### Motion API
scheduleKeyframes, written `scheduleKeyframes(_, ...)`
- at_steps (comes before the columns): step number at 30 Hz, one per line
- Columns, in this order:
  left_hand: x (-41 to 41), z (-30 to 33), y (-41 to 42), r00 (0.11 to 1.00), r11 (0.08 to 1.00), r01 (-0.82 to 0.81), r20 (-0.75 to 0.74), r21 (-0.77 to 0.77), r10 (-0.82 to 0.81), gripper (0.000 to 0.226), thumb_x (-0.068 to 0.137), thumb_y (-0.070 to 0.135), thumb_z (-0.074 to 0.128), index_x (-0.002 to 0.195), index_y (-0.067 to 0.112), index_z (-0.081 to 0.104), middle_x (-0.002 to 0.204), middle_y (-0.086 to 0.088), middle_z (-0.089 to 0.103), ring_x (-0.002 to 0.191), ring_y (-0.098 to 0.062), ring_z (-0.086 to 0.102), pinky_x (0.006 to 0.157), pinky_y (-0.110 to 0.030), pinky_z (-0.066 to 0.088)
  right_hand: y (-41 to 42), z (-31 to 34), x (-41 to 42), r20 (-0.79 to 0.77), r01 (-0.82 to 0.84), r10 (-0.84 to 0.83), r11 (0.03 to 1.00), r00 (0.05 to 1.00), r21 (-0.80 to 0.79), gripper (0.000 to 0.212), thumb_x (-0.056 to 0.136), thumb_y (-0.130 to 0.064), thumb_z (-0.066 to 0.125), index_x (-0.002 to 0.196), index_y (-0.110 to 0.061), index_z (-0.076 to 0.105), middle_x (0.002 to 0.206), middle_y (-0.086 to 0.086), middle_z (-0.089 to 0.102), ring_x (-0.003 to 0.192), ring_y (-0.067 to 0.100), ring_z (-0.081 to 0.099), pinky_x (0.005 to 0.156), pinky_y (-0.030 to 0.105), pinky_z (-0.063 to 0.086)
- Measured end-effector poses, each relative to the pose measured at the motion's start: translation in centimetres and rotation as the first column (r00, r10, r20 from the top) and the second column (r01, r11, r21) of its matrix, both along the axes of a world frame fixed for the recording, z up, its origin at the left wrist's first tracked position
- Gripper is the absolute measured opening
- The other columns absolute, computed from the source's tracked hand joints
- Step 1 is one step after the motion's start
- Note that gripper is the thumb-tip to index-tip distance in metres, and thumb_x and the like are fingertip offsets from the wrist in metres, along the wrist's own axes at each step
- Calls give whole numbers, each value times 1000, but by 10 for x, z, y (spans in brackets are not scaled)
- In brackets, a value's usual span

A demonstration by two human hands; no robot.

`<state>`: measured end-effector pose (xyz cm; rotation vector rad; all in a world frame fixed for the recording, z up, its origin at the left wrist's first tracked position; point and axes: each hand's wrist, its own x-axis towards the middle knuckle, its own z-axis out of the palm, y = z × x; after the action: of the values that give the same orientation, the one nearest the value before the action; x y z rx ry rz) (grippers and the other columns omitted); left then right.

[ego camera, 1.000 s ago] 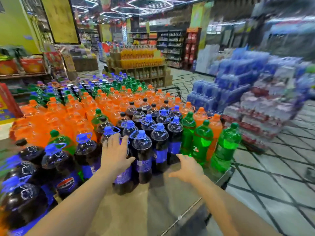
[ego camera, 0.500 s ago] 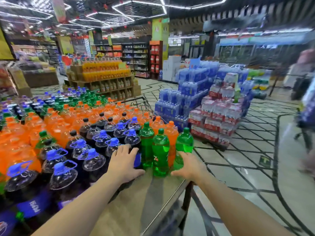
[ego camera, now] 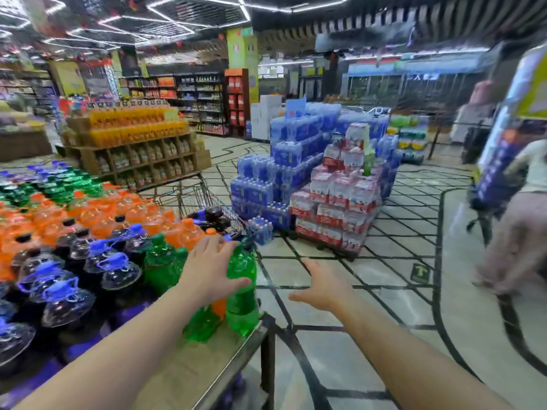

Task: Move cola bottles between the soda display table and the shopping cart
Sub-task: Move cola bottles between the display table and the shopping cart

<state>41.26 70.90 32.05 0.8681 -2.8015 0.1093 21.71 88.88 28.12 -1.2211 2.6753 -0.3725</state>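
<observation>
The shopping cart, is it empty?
No, a dark cola bottle with a blue cap lies inside the shopping cart.

Dark cola bottles with blue caps and handles (ego camera: 118,269) fill seven to nine o'clock, orange soda bottles (ego camera: 100,223) behind them. A translucent green plastic bottle (ego camera: 241,291) stands centre. The pale floor (ego camera: 384,250) carries black grid lines.

left hand (ego camera: 211,269) open by green bottle (ego camera: 241,288), right hand (ego camera: 324,287) open, shopping cart (ego camera: 207,199) behind

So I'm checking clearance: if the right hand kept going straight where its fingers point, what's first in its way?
Nothing close: the right hand, open over bare floor, points toward the bottled-water stack; depth is unclear.
</observation>
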Motion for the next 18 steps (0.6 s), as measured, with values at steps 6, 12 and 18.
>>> scheduleKeyframes(6,-79,-4,12,999,998,34,21,54,-35,109,67,93,46,155,28,43,148,-5,46,143,-28,35,117,-43,35,16,2,-75,-11,15,-14,1000,1000,25,110,73,-78,71,161,-34,23,161,-3,38,143,22,42,106,42,49)
scheduleKeyframes(12,-148,-11,-2,995,994,17,98,106,-27,131,50,97,22,160,27,37,150,-3,44,146,-27,32,119,-43,33,5,-4,-139,-8,21,-20,999,1000,50,109,75,-76,72,162,-30,25,162,-3,37,146,22,39,110,43,46)
scheduleKeyframes(18,-226,-17,-45,990,989,20,138,148,-41,111,70,93,51,160,29,36,152,-3,43,147,-28,32,117,-41,35,-26,-9,-213,-23,39,-37,996,999,84,103,78,-68,75,161,-32,25,158,-1,41,144,24,40,108,41,48)
